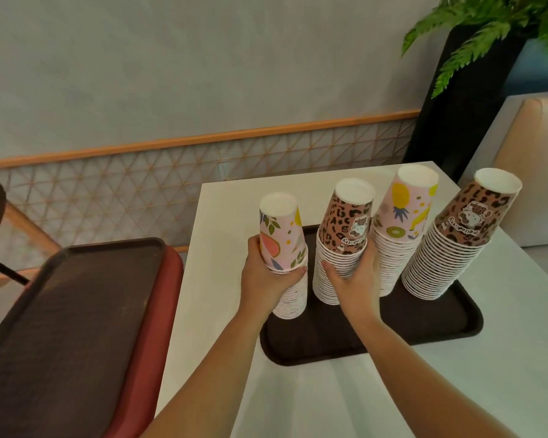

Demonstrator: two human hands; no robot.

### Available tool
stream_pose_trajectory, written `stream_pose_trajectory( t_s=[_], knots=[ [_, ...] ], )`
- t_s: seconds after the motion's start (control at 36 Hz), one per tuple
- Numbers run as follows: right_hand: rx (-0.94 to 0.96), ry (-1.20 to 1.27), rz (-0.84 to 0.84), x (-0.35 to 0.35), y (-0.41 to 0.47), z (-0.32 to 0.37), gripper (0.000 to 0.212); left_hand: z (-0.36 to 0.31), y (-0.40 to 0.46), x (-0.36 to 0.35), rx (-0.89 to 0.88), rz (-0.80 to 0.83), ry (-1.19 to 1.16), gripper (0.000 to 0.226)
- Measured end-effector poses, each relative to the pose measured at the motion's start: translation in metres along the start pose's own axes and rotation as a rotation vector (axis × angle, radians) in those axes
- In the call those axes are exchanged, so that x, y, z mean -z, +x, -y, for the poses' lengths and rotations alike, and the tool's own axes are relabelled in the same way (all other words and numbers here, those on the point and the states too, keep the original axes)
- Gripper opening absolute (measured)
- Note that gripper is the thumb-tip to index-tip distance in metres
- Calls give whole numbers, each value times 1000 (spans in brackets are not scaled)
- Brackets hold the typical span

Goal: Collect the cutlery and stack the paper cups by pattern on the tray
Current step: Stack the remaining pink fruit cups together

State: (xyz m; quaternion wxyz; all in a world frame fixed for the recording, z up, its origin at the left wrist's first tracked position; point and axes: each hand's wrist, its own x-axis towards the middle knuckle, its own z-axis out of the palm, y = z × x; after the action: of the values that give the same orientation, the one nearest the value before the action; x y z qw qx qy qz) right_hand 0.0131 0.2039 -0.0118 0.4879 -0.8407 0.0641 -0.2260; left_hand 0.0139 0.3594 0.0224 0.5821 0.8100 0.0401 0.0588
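Four upside-down cup stacks stand on the dark tray [440, 324] mid-frame, fruit and leopard patterns alternating. The left hand [266, 279] is wrapped around the leftmost fruit stack [283, 241], while the right hand [351, 276] is closed on the leopard stack [344, 245] beside it, probably to steady both. No cutlery in sight, and a spare tray [76, 311] sits lower left.

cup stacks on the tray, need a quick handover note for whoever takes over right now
Left hand: gripping the far-left fruit stack near its top.
Right hand: gripping the left leopard stack at mid height.
Tray on the white table holds four upside-down stacks, alternating: fruit, leopard, fruit stack, leopard stack.
Done: cups are sorted into single-pattern stacks.
Left: possibly merging same-pattern stacks; no cutlery is in view. Two empty trays sit to the left.
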Motion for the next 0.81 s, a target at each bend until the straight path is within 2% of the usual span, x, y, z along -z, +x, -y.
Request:
stream_pose_trajectory(
  t_s=[0.39,0.61,0.67,0.75,0.81],
  knots=[
    [-30,-48,-61,-36,56,-8,82,9,15,-4,-2,21,-39,78],
    [-24,-45,-42,-30,44,-12,82,9,16,-6,-18,10,-24,79],
    [0,21,-45,-20,28,-13,75,9,16,-6,-16,11,-22,79],
    [115,8,-170,0,2,-9,51,7,14,-5,-9,17,-22,80],
    [183,-40,-318,13,-7,-6,48,6,12,-5,-8,22,-21,79]
  ],
)
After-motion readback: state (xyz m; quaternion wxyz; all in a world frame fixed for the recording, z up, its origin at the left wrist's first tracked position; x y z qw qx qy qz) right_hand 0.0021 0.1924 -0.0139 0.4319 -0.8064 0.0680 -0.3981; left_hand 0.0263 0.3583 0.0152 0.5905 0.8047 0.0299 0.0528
